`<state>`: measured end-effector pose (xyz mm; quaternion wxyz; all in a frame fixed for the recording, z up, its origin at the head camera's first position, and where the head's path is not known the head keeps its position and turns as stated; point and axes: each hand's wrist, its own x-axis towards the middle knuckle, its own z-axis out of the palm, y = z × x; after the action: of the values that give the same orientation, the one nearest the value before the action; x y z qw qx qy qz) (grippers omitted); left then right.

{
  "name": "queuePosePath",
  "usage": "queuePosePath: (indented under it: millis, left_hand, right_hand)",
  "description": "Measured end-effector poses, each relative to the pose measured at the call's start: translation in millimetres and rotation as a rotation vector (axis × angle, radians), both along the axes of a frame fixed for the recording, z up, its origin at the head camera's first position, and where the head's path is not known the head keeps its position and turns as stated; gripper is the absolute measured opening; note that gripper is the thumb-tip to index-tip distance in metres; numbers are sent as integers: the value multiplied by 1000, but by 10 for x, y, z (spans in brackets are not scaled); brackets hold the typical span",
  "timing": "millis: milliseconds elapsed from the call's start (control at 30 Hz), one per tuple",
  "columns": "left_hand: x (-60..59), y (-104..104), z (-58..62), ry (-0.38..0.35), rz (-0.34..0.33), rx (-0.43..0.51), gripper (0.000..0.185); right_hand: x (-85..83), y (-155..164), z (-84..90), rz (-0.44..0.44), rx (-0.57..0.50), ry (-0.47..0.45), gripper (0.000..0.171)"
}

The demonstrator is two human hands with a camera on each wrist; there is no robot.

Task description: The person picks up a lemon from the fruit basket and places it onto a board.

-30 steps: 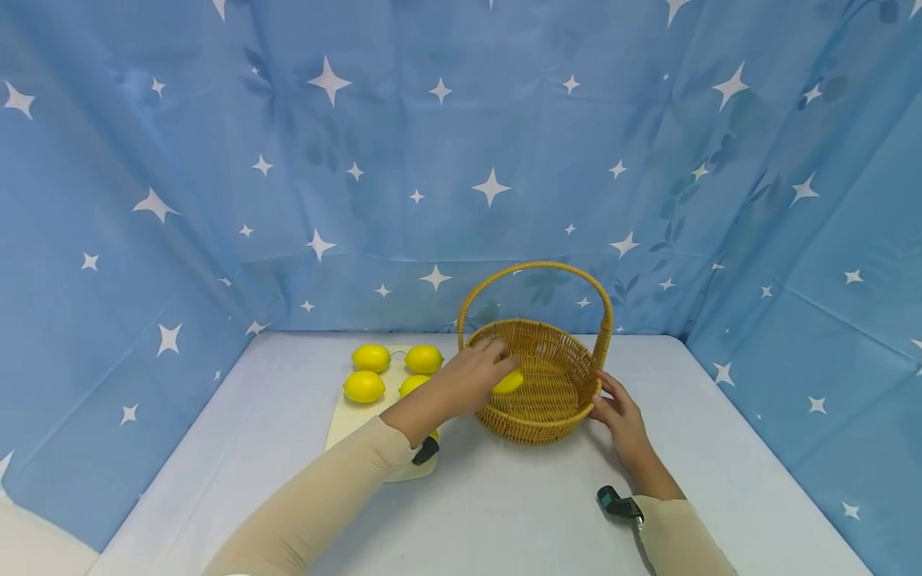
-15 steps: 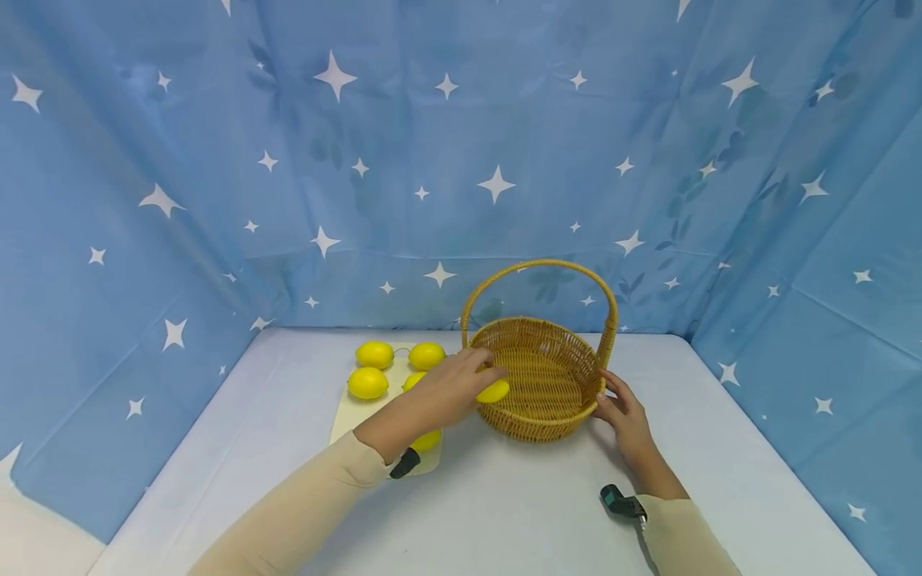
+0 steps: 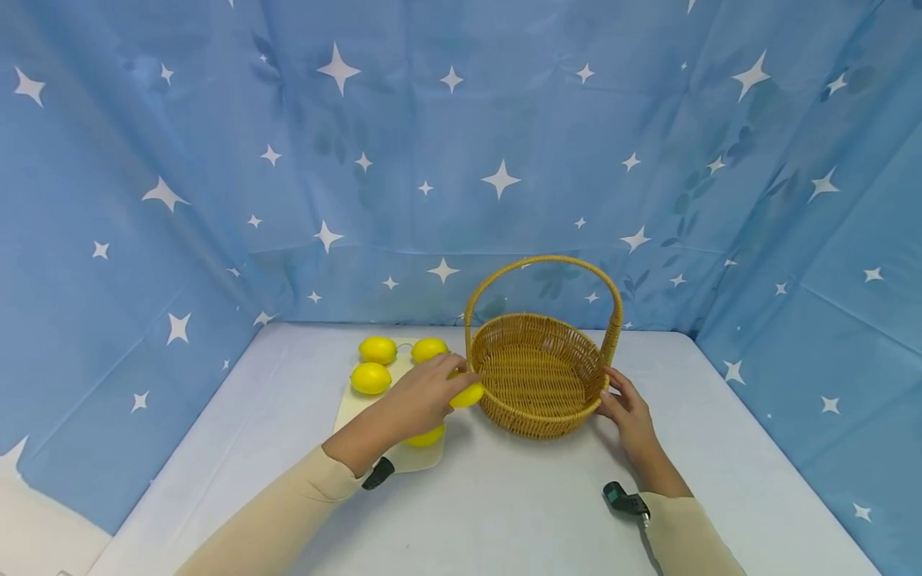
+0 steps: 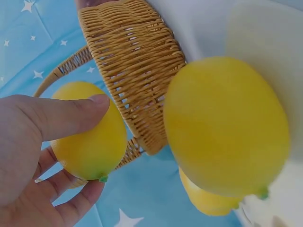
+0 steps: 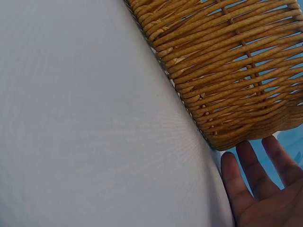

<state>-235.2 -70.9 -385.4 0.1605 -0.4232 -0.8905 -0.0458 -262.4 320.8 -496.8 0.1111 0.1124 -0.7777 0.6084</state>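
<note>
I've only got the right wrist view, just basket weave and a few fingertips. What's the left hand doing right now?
Observer: The left hand holds a lemon just outside the left rim of the basket.
Operator: Anything inside the basket?
Observer: Nothing; the head view shows only its bare woven floor.
Operator: Where are the rest of the lemons?
Observer: Four other lemons lie on a pale mat left of the basket, one of them partly hidden under the left hand.
</note>
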Motion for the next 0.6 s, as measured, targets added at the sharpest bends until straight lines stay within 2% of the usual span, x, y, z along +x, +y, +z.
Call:
queuePosePath:
  millis: [333, 467, 600]
  left_hand:
    - [33, -278, -64, -3, 33, 80, 62]
    - [40, -384, -74, 1, 34, 92, 59]
    - [65, -482, -95, 11, 34, 96, 58]
  right_hand:
    - [10, -21, 34, 8, -16, -2, 56]
    - [71, -55, 135, 17, -14, -5, 56]
    - [43, -35, 103, 19, -16, -11, 55]
